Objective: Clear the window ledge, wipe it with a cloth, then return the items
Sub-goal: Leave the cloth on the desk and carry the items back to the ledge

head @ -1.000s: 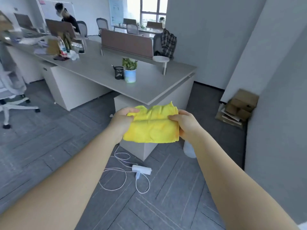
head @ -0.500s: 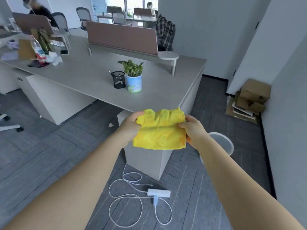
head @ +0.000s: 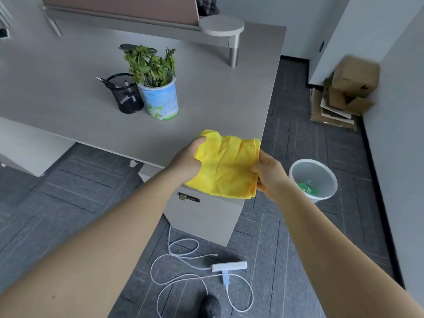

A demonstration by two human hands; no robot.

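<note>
I am holding the yellow cloth [head: 226, 165] folded above the desk [head: 218, 92] corner, left hand [head: 187, 160] gripping one edge, right hand [head: 267, 174] pinching the other. The cloth is hiding most fingers. A plant pot [head: 160, 99] is standing behind; a shoe [head: 210, 307] is getting cut off below.

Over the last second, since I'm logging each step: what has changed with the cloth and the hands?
The person has stepped closer to the desk, carrying the yellow cloth over its near corner; the view now looks down more steeply. Nothing was let go or newly gripped. The left hand and right hand still hold the folded cloth at opposite edges, and the potted plant and pen holder stand unmoved.
</note>
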